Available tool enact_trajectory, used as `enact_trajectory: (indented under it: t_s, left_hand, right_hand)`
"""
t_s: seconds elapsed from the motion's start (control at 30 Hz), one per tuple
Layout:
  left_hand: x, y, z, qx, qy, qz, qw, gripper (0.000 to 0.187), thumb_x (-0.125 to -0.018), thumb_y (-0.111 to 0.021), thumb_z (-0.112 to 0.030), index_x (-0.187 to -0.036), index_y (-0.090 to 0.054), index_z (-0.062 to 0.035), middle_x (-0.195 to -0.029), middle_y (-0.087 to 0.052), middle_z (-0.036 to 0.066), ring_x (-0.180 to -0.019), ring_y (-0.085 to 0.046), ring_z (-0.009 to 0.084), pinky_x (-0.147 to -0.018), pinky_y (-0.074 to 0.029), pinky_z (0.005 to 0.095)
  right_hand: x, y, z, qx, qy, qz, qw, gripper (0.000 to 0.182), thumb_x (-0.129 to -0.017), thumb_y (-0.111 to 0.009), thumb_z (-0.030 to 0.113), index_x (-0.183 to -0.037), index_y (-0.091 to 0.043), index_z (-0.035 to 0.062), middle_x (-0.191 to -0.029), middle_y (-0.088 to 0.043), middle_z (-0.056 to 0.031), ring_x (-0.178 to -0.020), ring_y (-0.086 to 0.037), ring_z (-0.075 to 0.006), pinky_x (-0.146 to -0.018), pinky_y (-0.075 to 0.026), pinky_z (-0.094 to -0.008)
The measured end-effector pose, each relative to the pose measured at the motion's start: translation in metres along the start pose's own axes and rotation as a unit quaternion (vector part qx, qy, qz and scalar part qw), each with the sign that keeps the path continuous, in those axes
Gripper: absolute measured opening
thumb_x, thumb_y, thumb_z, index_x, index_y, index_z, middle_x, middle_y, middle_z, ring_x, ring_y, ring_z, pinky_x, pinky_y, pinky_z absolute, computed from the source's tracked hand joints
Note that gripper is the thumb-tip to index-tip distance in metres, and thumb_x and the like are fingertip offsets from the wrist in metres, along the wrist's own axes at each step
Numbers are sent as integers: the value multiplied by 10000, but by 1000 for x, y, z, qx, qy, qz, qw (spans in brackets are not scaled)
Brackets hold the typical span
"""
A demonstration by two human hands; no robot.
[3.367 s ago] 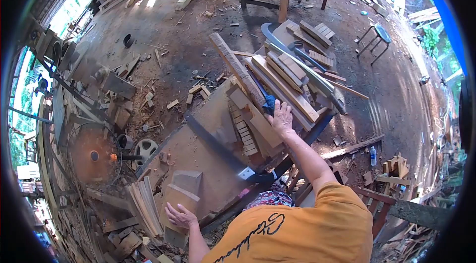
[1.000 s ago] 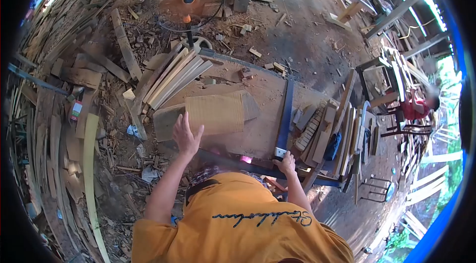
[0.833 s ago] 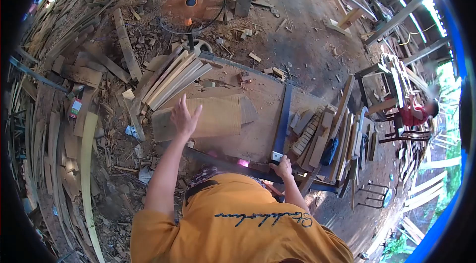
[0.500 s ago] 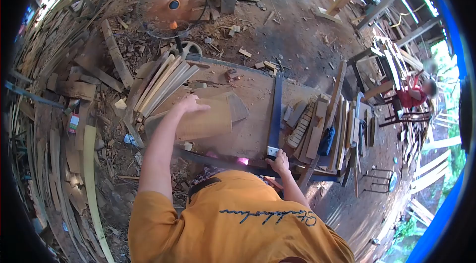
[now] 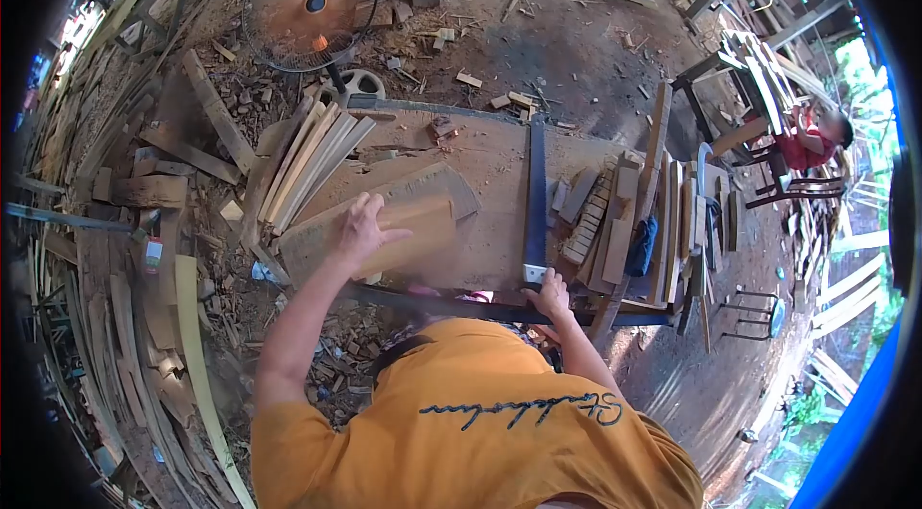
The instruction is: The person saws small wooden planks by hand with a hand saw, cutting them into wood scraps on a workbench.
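- Shifted since the frame half a second ago: the upper board (image 5: 423,226), drawn nearer the person, so that more of the grey-brown lower board (image 5: 461,190) shows behind its far edge.
- Left hand (image 5: 360,230) lies over the left part of the upper board, fingers forward and thumb spread well away from them. The board's right end is blurred.
- Right hand (image 5: 549,295) is at the near end of a long dark blade (image 5: 536,192), just by its white mount (image 5: 533,273), where it was in that frame too (3.4 seconds ago it was on the wood stack). Its fingers bend over the handle end, which they mostly hide; I cannot tell how firmly they close.
- Both boards rest on the left half of the worktable (image 5: 495,230); the blade lies across it, pointing away from the person.
- Left of the boards, narrow slats (image 5: 312,158) fan out in a bundle.
- Right of the blade, stacked wood (image 5: 615,230) crowds the table's end, with a blue cloth (image 5: 642,248) among the pieces.
- Beyond the slats stands a fan (image 5: 312,2); at far right sits another person (image 5: 812,144) in red.
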State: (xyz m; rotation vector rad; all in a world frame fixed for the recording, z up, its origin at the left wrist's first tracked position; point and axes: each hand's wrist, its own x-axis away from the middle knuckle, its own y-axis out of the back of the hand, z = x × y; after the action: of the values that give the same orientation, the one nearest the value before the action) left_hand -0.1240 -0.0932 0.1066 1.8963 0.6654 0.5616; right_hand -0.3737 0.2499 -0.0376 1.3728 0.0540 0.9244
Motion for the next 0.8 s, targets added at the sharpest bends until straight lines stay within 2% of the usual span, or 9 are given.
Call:
enact_trajectory:
  t_s: [0.2,0.27,0.3,0.37,0.5,0.57,0.6,0.67,0.8]
  left_hand:
    - [10,38,-37,-14,44,-36,998,615,-676,-778,-573,-981,-579,-77,-969,-578,102,-1008,-606,309,-835,-500,455]
    - [7,29,-35,-63,-21,-110,992,561,-685,-792,-516,-971,-578,-83,-952,-572,96,-976,-609,302,-825,-495,439]
    - [6,20,-28,-64,-21,-111,992,561,-685,-792,-516,-971,-578,-83,-952,-572,96,-976,-609,302,-825,-495,439]
    - [3,2,-11,-56,-81,-188,977,599,-655,-788,-576,-959,-584,-102,-890,-575,84,-837,-619,310,-704,-509,434]
    - [0,-2,-10,-59,-117,-199,971,610,-655,-788,-574,-1004,-603,-108,-913,-600,88,-859,-626,302,-707,-508,433]
    - [-1,6,-11,-12,-53,-109,993,596,-700,-789,-508,-1077,-619,-79,-987,-637,119,-946,-619,318,-828,-498,434]
    - [-3,14,-12,-13,-57,-110,992,596,-700,-789,-508,-1077,-619,-79,-987,-637,119,-946,-619,318,-828,-498,434]
    - [-11,32,-15,77,28,-8,997,645,-705,-798,-527,-1112,-628,-56,-999,-671,138,-942,-643,336,-825,-515,436]
    - [-44,2,24,141,74,72,985,678,-717,-794,-552,-1142,-644,-45,-1038,-692,148,-945,-666,314,-818,-528,405]
  right_hand:
    - [-3,2,-1,-2,-6,29,1000,741,-739,-797,430,-1211,-403,16,-1175,-534,-261,-1092,-553,-448,-901,-483,-503]
    - [-2,1,-2,-4,-6,21,1000,746,-738,-801,426,-1213,-401,13,-1185,-529,-261,-1102,-548,-446,-907,-480,-506]
    - [-1,1,-1,-4,-6,20,1000,746,-738,-801,426,-1213,-401,13,-1185,-529,-261,-1102,-548,-446,-907,-480,-506]
    - [-1,3,0,-4,-15,27,1000,744,-737,-803,424,-1214,-402,17,-1194,-526,-261,-1114,-542,-444,-912,-479,-509]
    - [1,1,1,-5,-23,22,999,743,-739,-804,422,-1219,-402,21,-1203,-523,-258,-1122,-540,-441,-916,-479,-507]
    - [0,3,2,-4,-23,20,1000,736,-739,-805,415,-1216,-405,24,-1206,-524,-253,-1123,-542,-437,-917,-481,-504]
    - [1,4,3,-6,-25,17,1000,736,-739,-805,415,-1216,-405,24,-1206,-524,-253,-1123,-542,-437,-917,-481,-504]
    - [1,6,4,-6,-30,26,999,726,-739,-806,409,-1208,-408,23,-1208,-525,-250,-1128,-541,-431,-919,-479,-502]
    - [1,7,8,-7,-36,21,999,720,-737,-807,406,-1200,-412,23,-1211,-524,-248,-1136,-537,-429,-924,-477,-504]
